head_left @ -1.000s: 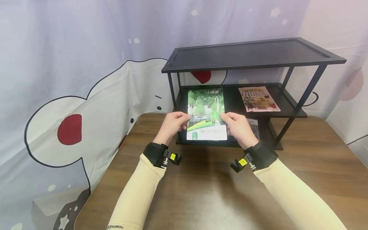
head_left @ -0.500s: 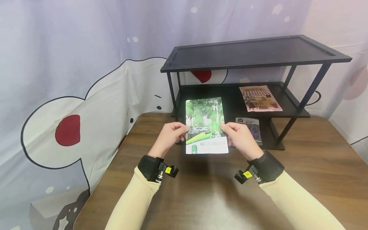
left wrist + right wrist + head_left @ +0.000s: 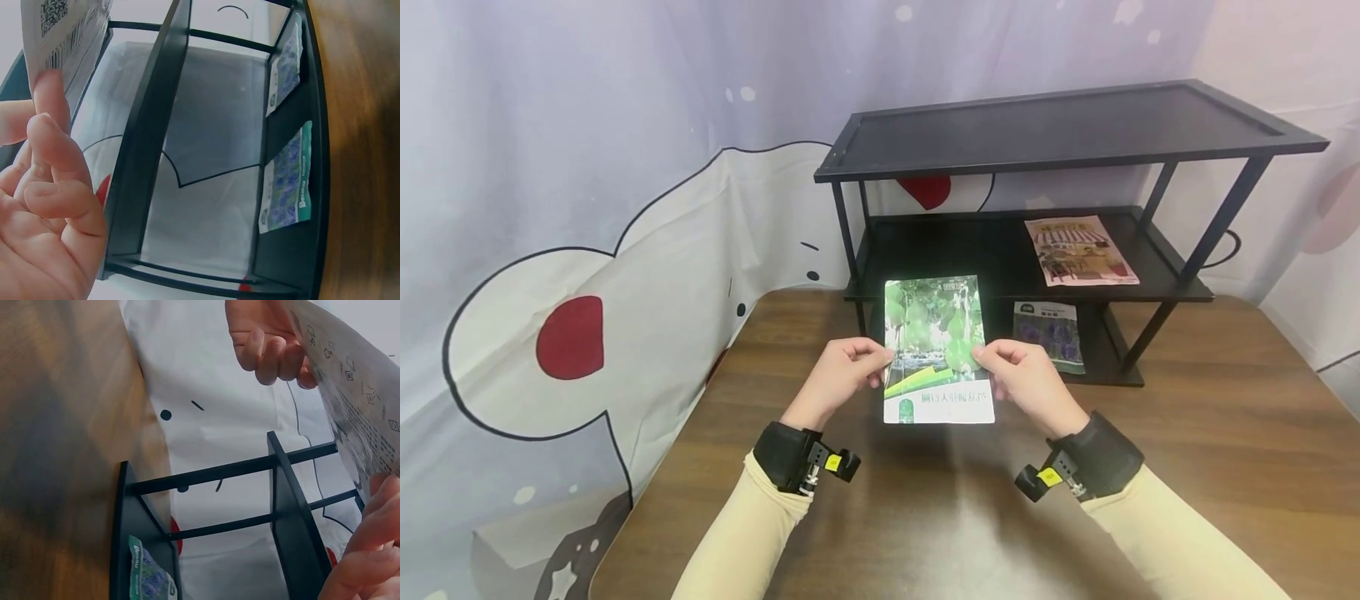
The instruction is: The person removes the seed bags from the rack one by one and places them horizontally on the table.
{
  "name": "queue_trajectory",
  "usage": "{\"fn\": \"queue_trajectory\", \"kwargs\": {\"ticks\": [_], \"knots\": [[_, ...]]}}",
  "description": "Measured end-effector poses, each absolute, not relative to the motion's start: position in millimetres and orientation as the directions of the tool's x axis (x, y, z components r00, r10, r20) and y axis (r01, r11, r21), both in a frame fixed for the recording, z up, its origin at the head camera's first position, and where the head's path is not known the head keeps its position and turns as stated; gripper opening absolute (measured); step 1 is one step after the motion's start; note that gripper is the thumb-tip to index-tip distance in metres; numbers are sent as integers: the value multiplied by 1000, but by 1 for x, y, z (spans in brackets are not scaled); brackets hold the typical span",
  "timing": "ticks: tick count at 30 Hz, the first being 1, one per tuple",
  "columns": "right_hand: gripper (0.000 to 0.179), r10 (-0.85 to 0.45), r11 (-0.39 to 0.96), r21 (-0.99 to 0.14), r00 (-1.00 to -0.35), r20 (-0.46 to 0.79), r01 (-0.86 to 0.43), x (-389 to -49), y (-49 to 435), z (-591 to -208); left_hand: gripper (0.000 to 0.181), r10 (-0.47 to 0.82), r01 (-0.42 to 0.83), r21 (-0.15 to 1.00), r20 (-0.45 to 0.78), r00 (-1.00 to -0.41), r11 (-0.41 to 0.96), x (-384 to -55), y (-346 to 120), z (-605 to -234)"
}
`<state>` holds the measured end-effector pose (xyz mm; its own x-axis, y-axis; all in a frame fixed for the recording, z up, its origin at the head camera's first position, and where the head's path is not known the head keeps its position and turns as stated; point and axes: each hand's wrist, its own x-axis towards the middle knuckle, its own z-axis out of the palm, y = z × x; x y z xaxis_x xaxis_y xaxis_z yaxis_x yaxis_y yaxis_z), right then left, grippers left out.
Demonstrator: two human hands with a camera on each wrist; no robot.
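Note:
Both of my hands hold a green seed packet (image 3: pixel 934 350) with pictures of round green gourds and a white lower band. My left hand (image 3: pixel 842 379) pinches its left edge between thumb and fingers, while the right hand (image 3: pixel 1026 383) pinches the right edge. The packet is in front of the black rack (image 3: pixel 1071 133) and overlaps its lower shelves in the head view. In the left wrist view the packet's back (image 3: pixel 62 37) shows a barcode and a square code. Small printed symbols cover the back (image 3: pixel 369 394) in the right wrist view.
On the rack's middle shelf lies a pink packet (image 3: pixel 1081 252) at the right. Purple-flower packets lie on the bottom shelf, one nearer (image 3: pixel 287 178) and another farther (image 3: pixel 285 65) in the left wrist view. A wooden table (image 3: pixel 910 517) carries the rack; a patterned curtain (image 3: pixel 625 100) hangs behind.
Both hands have drawn the seed packet back from the middle shelf toward the body, lower in the head view. The purple packet on the bottom shelf has come into fuller view.

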<state>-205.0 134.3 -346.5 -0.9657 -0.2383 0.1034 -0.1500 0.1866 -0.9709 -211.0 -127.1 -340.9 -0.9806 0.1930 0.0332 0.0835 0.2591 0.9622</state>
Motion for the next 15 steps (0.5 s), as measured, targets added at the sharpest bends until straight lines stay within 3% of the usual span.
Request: {"fn": "queue_trajectory", "kwargs": {"ticks": [15], "knots": [[29,-236,297,-944,-969,72,-142,-203,139,-378,17,268,67,951,-18,-963,303,-208,-134,-368]]}}
